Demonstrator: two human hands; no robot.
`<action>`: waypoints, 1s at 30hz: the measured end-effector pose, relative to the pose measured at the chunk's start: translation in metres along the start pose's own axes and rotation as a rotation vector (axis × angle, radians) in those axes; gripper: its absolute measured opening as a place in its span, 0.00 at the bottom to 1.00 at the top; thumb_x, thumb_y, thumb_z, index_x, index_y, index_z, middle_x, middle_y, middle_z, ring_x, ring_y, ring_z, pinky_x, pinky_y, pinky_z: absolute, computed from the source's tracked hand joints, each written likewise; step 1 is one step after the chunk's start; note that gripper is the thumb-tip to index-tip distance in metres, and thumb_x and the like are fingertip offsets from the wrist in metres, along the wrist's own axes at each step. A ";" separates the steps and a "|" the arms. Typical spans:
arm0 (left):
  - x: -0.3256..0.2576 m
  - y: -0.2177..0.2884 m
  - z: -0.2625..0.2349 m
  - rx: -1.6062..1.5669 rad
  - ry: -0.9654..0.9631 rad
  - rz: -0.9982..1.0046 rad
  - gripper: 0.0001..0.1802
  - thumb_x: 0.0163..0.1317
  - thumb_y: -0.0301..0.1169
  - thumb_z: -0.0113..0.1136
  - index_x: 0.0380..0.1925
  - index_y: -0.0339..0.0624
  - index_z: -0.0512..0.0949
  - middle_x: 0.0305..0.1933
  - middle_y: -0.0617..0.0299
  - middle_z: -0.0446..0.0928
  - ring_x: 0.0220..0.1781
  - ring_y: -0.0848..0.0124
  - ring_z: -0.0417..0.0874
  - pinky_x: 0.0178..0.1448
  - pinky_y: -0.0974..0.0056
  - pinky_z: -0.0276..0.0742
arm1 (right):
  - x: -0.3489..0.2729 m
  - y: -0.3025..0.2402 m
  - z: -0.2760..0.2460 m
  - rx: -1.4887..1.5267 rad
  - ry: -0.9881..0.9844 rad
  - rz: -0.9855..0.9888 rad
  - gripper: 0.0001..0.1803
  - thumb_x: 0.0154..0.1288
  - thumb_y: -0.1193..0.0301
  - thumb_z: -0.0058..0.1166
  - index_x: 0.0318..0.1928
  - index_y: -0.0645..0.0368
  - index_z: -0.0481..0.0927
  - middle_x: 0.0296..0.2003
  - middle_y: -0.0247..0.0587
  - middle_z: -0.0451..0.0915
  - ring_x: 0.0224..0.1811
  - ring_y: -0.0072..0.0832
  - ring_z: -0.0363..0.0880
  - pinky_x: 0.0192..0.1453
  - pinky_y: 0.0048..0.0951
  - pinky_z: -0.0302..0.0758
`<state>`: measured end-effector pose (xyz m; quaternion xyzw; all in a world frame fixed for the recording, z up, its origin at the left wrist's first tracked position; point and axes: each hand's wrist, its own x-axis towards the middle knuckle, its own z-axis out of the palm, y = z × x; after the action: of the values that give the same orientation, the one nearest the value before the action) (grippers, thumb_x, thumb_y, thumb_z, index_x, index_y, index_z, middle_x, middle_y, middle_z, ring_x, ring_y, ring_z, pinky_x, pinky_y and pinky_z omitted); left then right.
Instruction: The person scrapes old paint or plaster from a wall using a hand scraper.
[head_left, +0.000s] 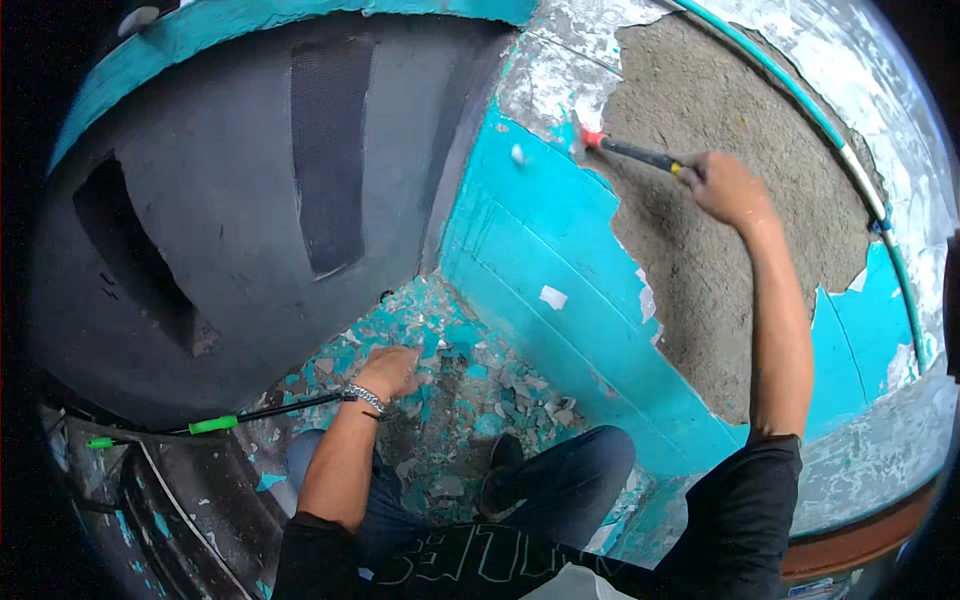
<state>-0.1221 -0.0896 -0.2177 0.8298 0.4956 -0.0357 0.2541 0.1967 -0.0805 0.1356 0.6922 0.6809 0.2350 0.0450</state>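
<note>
Left hand (388, 372) flat on chips (470, 390); right hand's (727, 187) grip clenching hammer (625, 150) against rough plaster (720, 200).

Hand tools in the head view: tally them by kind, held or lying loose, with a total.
Hammers: 1, red-necked with a black and yellow grip, held by the right hand against the wall where the turquoise paint gives way to bare plaster.
Long tools with a green grip: 1, lying on the floor beside the left hand, which rests on paint chips.
Total: 2
</note>
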 end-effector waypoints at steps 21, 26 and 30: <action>0.007 0.001 0.005 -0.044 0.034 0.008 0.30 0.60 0.47 0.56 0.56 0.39 0.68 0.51 0.46 0.75 0.55 0.50 0.74 0.56 0.51 0.70 | 0.034 -0.003 -0.005 -0.128 0.165 -0.009 0.13 0.61 0.62 0.51 0.43 0.49 0.83 0.34 0.50 0.81 0.38 0.46 0.80 0.44 0.45 0.76; 0.005 -0.010 0.011 -0.032 0.101 0.042 0.31 0.59 0.48 0.57 0.57 0.39 0.67 0.48 0.46 0.77 0.52 0.50 0.76 0.53 0.51 0.72 | 0.029 -0.006 0.001 -0.101 0.119 -0.013 0.13 0.60 0.62 0.52 0.43 0.49 0.83 0.35 0.51 0.81 0.39 0.47 0.80 0.44 0.45 0.76; 0.005 -0.015 0.014 0.017 0.078 0.026 0.30 0.59 0.47 0.57 0.56 0.39 0.68 0.46 0.45 0.77 0.51 0.50 0.77 0.52 0.51 0.73 | 0.028 -0.019 0.011 -0.101 0.115 0.024 0.12 0.59 0.62 0.52 0.41 0.48 0.84 0.35 0.50 0.82 0.39 0.46 0.80 0.45 0.45 0.76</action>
<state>-0.1292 -0.0869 -0.2373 0.8391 0.4940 -0.0042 0.2278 0.1825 -0.0491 0.1256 0.6824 0.6614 0.3090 0.0377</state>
